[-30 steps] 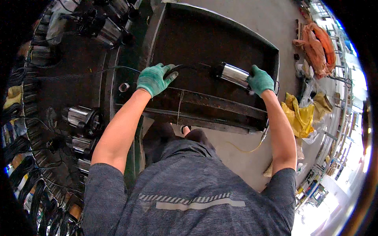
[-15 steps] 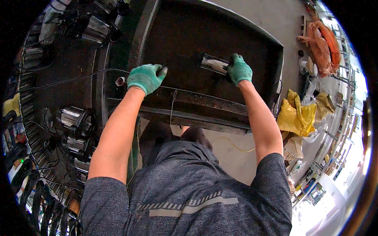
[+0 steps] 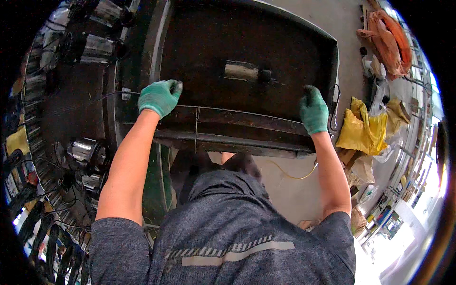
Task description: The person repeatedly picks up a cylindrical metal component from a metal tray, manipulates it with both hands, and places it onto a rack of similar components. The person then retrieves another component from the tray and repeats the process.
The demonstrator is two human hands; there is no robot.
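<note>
A shiny metal cylinder with a black end (image 3: 241,71), which looks like a small motor, lies on its side in a dark, shallow metal tray (image 3: 209,33). Both my hands wear green gloves with darkened fingertips. My left hand (image 3: 159,98) is at the tray's near left corner, fingers curled closed; whatever is inside them is hidden. A thin black cable (image 3: 111,94) runs from the left up to that hand. Slightly blurred, my right hand (image 3: 314,110) hovers over the tray's near right part, apart from the cylinder, its fingers loosely apart with nothing visible in them.
Several similar motors (image 3: 88,151) with black cables stand along the left side on a dark surface. To the right, a yellow sack (image 3: 361,128) and an orange-red bundle (image 3: 389,42) lie on the floor. A thin yellow hose (image 3: 289,175) curves below the tray.
My right hand has let go of the cylinder's end and moved right and nearer to me. The cylinder now shows its black end to the right. My left hand stays closed at the corner.
</note>
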